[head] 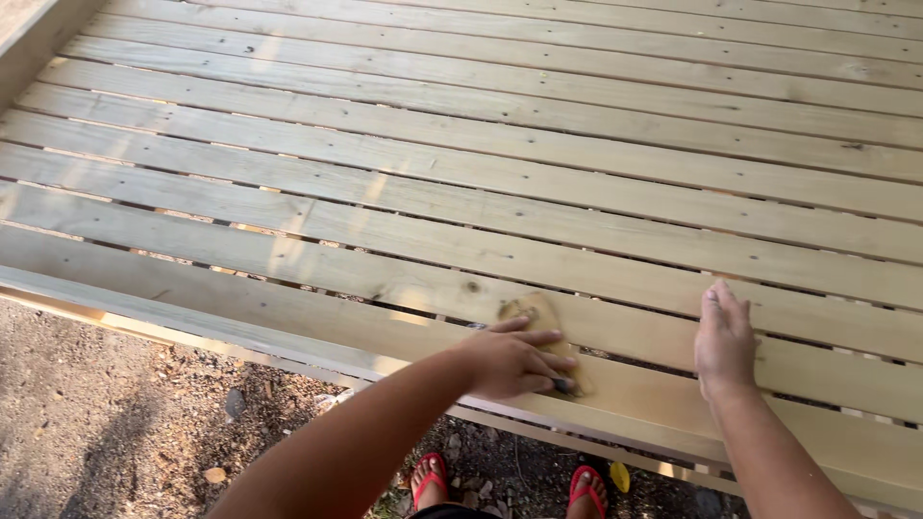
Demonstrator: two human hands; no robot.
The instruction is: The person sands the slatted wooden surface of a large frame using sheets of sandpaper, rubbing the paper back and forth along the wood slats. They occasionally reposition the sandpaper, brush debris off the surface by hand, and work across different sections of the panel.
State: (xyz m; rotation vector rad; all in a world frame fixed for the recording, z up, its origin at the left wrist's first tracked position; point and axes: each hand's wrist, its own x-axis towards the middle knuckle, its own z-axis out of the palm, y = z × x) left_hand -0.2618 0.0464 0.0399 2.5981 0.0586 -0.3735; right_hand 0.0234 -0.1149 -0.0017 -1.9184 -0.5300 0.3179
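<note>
Sandpaper: tan sheet flat on the near plank, long axis toward 11 o'clock, pinned under the left hand, fingers together pressing it. Right hand: at 3 o'clock, flat, fingers together, empty.

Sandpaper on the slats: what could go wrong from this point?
1. The left hand presses the sandpaper with bare fingers on raw wood, so a splinter or scraped fingertips seem possible.
2. The right hand rests flat beside a gap between slats; a fingertip might slip in.
3. The feet in red sandals stand on stony ground, giving little protection.
</note>
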